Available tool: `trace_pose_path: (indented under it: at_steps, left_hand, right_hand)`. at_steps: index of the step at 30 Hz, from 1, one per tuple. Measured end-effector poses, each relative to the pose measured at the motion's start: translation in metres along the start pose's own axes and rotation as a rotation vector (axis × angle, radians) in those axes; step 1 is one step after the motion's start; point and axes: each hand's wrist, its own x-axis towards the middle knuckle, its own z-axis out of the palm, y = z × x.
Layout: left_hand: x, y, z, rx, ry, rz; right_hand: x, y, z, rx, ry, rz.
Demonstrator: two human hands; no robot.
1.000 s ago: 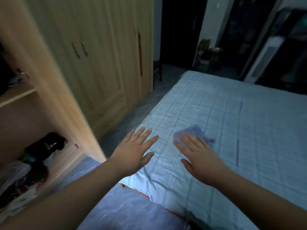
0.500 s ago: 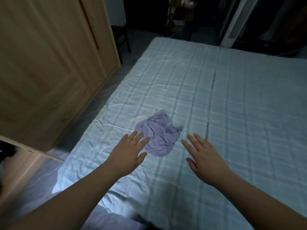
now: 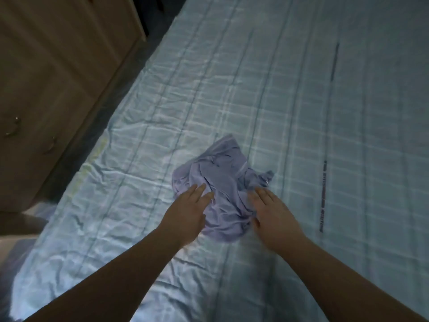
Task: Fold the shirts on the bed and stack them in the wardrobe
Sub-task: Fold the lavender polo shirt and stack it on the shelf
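Observation:
A crumpled lilac shirt (image 3: 220, 182) lies in a heap on the bed (image 3: 290, 101), which has a pale blue checked cover. My left hand (image 3: 186, 211) rests flat at the shirt's left edge, fingers extended over the cloth. My right hand (image 3: 272, 213) lies flat at the shirt's right edge, fingers also extended. Neither hand grips the fabric. The lower part of the shirt shows between my two hands.
A wooden wardrobe (image 3: 58, 66) with closed doors and drawers with metal handles (image 3: 14, 129) stands to the left of the bed. A narrow strip of dark floor (image 3: 97, 108) runs between wardrobe and bed. The room is dim.
My view has swung from the open wardrobe down onto the bed. Both hands have moved forward and now lie on the edges of the lilac shirt.

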Motion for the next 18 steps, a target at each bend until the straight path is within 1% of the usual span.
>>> trace_pose_path:
  at_steps: [2, 4, 6, 8, 10, 12, 13, 15, 17, 18]
  left_hand:
    - [0.027, -0.028, 0.023, -0.016, 0.003, -0.047]
    - [0.049, -0.052, 0.037, -0.061, 0.043, -0.113]
    - [0.064, -0.067, 0.046, -0.077, 0.086, -0.169]
    - [0.069, -0.070, 0.049, -0.078, 0.115, -0.183]
    - [0.063, -0.060, 0.045, -0.134, 0.159, -0.119]
    - [0.047, -0.047, 0.039, -0.178, 0.181, -0.057]
    - [0.037, -0.042, 0.036, -0.222, 0.178, -0.061]
    - [0.015, -0.033, 0.030, -0.383, 0.164, -0.122]
    - [-0.007, -0.023, 0.023, -0.557, 0.106, -0.202]
    - [-0.017, -0.019, 0.019, -0.597, 0.069, -0.222]
  right_hand:
    - [0.034, 0.001, 0.023, 0.102, 0.014, 0.011]
    - [0.066, -0.001, 0.044, 0.146, 0.003, 0.039]
    - [0.089, -0.004, 0.059, 0.170, 0.000, 0.112]
    - [0.099, -0.010, 0.066, 0.185, -0.025, 0.221]
    - [0.094, -0.015, 0.070, 0.140, -0.017, 0.236]
    - [0.076, -0.018, 0.069, 0.128, 0.017, 0.180]
    - [0.064, -0.019, 0.066, 0.133, 0.034, 0.158]
    - [0.039, -0.018, 0.061, 0.109, 0.104, 0.130]
    - [0.010, -0.017, 0.052, 0.071, 0.141, 0.128]
    - [-0.004, -0.017, 0.049, 0.040, 0.130, 0.128]
